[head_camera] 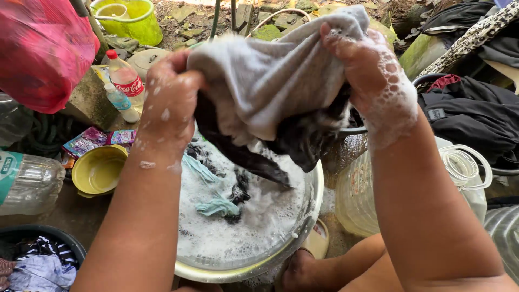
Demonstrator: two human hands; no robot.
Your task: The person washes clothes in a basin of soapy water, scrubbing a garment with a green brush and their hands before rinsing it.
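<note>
- Left hand (170, 94) and right hand (367, 65), both soapy, each clenched on a grey-black cloth (270, 92) stretched between them.
- Below them: basin (316, 203) of suds.
- Left of the left hand: yellow bowl (97, 170).

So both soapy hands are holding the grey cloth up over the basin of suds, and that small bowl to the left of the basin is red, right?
Not quite: the head view shows the small bowl is yellow, not red. The rest holds: the left hand and right hand hold the grey cloth above the basin.
</note>
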